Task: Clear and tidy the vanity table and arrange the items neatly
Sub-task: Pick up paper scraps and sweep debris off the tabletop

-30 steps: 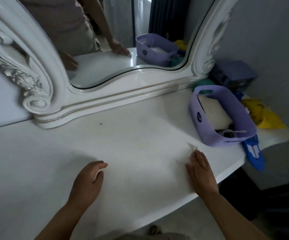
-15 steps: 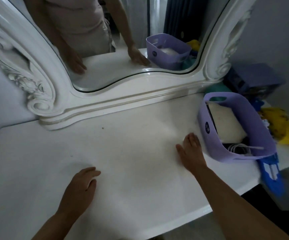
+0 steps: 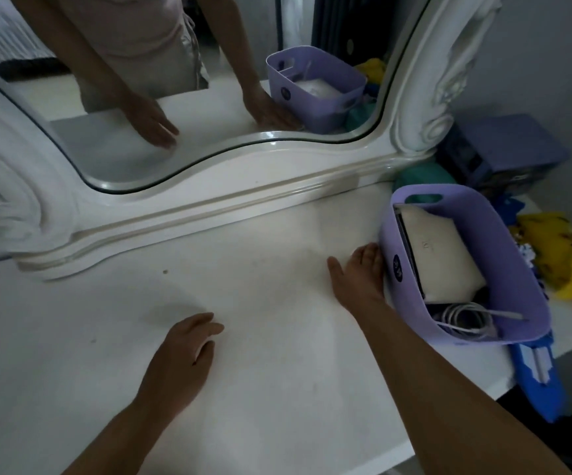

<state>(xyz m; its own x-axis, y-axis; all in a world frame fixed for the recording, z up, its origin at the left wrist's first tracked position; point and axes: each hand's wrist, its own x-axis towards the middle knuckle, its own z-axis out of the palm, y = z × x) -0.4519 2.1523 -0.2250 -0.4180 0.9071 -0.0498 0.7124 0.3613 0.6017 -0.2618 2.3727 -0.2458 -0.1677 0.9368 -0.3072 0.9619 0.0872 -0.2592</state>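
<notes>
**Squaring up the basket**

Our right hand [image 3: 359, 275] lies flat, fingers straight, touching the lilac plastic basket [image 3: 462, 269] at the frame's right. Our left hand [image 3: 183, 354] rests loosely open on the white vanity tabletop [image 3: 260, 389], lower centre. We should push gently and evenly.

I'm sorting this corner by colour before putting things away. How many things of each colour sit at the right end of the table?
Purple: 1, the basket
Cream: 1, the pouch in the basket
White: 1, the coiled cable in the basket
Teal: 1, the thing behind the basket
Dark blue: 1, the box
Yellow: 1, the bag
Blue and white: 1, the pack at the table edge
Total: 7
</notes>
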